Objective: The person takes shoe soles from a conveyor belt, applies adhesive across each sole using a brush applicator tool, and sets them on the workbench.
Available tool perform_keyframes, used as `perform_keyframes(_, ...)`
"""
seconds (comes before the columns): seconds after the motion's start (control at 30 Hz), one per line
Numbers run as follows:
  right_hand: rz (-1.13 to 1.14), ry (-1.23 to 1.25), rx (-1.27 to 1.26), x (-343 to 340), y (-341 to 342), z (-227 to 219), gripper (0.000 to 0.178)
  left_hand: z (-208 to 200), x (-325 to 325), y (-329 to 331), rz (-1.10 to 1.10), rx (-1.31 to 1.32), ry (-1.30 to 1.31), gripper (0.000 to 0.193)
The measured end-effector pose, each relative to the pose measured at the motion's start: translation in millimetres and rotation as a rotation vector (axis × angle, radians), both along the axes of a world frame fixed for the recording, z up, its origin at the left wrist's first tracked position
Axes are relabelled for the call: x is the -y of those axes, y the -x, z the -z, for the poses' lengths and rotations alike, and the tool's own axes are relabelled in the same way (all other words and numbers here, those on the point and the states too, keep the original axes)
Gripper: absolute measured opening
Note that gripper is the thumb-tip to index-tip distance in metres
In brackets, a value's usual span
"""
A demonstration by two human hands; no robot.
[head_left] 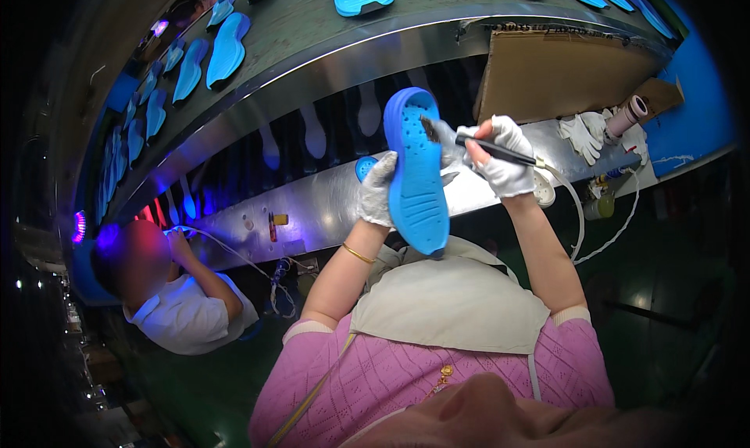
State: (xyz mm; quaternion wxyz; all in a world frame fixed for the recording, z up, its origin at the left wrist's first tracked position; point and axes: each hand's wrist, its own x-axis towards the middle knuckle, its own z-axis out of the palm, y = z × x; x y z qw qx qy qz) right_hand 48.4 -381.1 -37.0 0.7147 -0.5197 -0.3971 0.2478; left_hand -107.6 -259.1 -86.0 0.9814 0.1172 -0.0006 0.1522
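Observation:
My left hand (378, 194), in a white glove, is closed around the side of a bright blue shoe sole (419, 186), held up with its toe end away from me. Small holes dot the sole's upper half and ridges cross its lower part. In my right hand (506, 159), gloved with bare fingertips, is a black-handled brush (494, 146). Its bristles are at the upper right edge of the sole, by the holes. A pale tube (576, 206) runs from the brush's rear end. Partly hidden behind my left hand lies a small blue piece with holes (365, 167).
Beyond the metal bench (328, 186) runs a dark belt (305, 14) carrying several blue soles (229, 48). A cardboard sheet (558, 77) leans at the right, near white gloves (582, 135) and a pinkish tube (625, 118). Another person (191, 315) works at the left.

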Motion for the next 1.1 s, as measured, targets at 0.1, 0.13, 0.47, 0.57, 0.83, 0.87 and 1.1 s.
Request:
perform_keyframes(0.1,0.108,-0.050,0.535,-14,12,-15,0.022,-3,13,-13,-0.038,-0.161,-0.173,0.067)
perform_keyframes(0.13,-0.022,-0.038,0.387,-13,14,-4,0.024,0,15,-17,-0.062,-0.175,-0.121,0.067)
perform_keyframes(0.47,-0.132,0.013,0.610,8,34,-17,0.021,4,1,-31,-0.174,-0.049,-0.097,0.088)
perform_keyframes(0.57,-0.099,0.102,0.410,14,30,-6,0.020,0,-5,-35,-0.159,-0.034,-0.102,0.093)
perform_keyframes(0.83,-0.051,0.117,0.433,27,36,-7,0.020,-4,-12,-33,-0.213,-0.082,-0.121,0.101)
perform_keyframes(0.87,-0.048,0.037,0.630,28,33,-8,0.020,-4,-14,-33,-0.211,-0.078,-0.099,0.101)
perform_keyframes(1.1,-0.214,0.280,0.216,35,21,-3,0.011,3,-21,-27,-0.117,0.182,0.036,0.095)
